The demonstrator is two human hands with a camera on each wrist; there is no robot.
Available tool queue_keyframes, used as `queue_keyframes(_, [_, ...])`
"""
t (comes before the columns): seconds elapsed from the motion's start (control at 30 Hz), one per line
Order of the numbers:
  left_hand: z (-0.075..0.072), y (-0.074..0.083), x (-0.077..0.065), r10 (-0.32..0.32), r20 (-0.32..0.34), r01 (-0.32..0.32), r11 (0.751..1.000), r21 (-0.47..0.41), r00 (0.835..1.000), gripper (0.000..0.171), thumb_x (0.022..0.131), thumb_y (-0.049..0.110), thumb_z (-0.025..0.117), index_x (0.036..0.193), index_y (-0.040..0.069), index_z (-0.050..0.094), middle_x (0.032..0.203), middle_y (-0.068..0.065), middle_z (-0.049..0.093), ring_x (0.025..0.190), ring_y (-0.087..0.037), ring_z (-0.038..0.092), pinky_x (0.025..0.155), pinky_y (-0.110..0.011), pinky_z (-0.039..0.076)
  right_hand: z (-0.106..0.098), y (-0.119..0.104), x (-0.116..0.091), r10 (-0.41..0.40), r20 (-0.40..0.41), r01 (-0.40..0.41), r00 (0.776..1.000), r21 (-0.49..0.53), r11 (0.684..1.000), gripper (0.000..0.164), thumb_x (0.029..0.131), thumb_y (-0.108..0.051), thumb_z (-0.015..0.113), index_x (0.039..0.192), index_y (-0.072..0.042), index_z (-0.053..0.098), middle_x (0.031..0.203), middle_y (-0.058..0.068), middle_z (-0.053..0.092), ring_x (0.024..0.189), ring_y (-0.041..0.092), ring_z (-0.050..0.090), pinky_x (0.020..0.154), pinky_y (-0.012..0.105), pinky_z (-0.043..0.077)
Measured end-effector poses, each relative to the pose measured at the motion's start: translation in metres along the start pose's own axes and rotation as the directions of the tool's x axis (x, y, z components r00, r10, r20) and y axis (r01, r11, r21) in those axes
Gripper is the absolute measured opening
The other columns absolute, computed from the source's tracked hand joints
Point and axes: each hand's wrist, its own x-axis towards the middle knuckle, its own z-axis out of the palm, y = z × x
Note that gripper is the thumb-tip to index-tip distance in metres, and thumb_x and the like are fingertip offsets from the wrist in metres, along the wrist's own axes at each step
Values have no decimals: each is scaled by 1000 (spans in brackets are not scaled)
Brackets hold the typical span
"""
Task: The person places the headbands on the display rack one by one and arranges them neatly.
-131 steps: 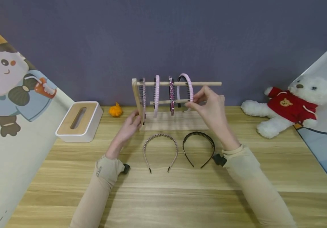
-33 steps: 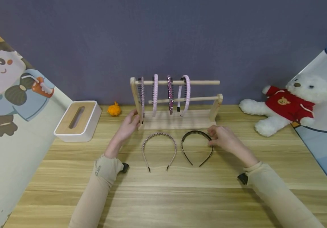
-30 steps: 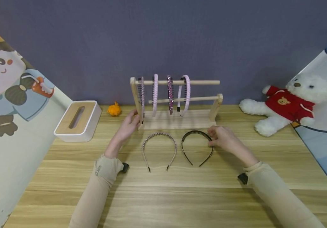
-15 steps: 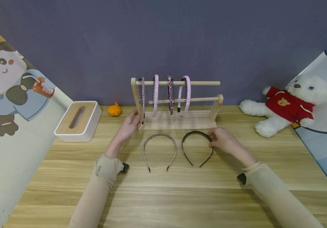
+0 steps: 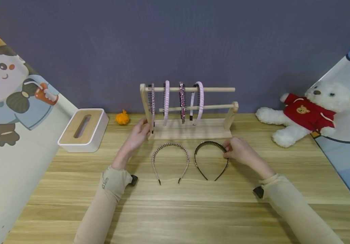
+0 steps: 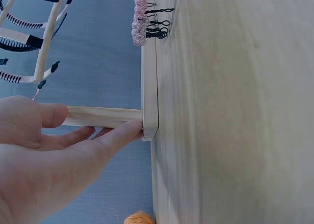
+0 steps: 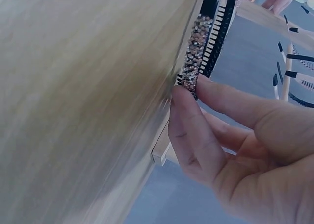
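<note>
My right hand (image 5: 239,150) pinches a black toothed headband (image 5: 210,143) by its right side, between thumb and fingers. The right wrist view shows glittery beads on the headband (image 7: 194,50) close to the fingertips. With my left hand (image 5: 136,137) I grip the left upright of a wooden headband stand (image 5: 205,130); thumb and fingers lie on either side of that upright (image 6: 103,117) in the left wrist view. Several pink headbands hang on the stand, the rightmost a wrapped light-pink headband (image 5: 201,101). A pink beaded headband (image 5: 171,144) lies on the table, left of the black one.
A white tissue box (image 5: 83,130) with a wooden lid stands at the left. Beside it sits a small orange pumpkin-like ornament (image 5: 122,118). A white teddy bear (image 5: 307,112) in a red top sits at the right. A dark wall (image 5: 175,40) rises behind the table.
My right hand has let go of the light-pink headband on the stand and come down to the black headband, whose ends have since shifted slightly towards me. My left hand stays on the upright.
</note>
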Motion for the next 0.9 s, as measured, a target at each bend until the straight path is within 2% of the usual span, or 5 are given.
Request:
queue_keyframes(0.27, [-1,-3,1,-13,-6,13,1000,16,1000,53,118,14,35,166,-5,23,139,-35,50,103,-20,52,91,-35,51,-1,1,-3,-7,-13,8,1000,50,999,27,86,-2,87,106,10,74,92,12,74,90,31,70,84,48,59])
queue_keyframes(0.43, [-2,-3,0,-18,-4,18,1000,10,1000,53,119,16,34,167,-4,23,142,-35,49,108,-21,52,98,-40,49,-3,1,-4,-3,-7,3,1000,90,996,29,86,-2,87,108,9,73,91,10,73,88,27,69,79,41,58])
queue_keyframes(0.63, [-1,-3,0,-8,3,8,1000,-12,1000,53,119,14,34,167,-5,22,148,-36,46,130,-37,51,115,-51,44,-5,2,-5,-6,3,6,1000,136,991,30,88,-3,88,110,10,73,90,10,72,87,25,68,75,35,57])
queue_keyframes(0.7, [-1,-2,0,-2,6,2,1000,-14,1000,53,118,14,34,167,-6,21,150,-36,45,133,-39,50,117,-53,43,-6,2,-7,-1,4,0,1000,159,987,30,89,-3,87,111,11,72,90,12,72,87,25,68,73,33,58])
queue_keyframes(0.9, [0,-1,0,4,-3,-4,1000,18,1000,52,118,14,35,165,-6,25,143,-35,50,115,-25,54,105,-44,49,-8,-1,-11,31,8,-32,999,272,962,25,94,5,78,115,16,68,92,16,70,85,25,70,67,30,64])
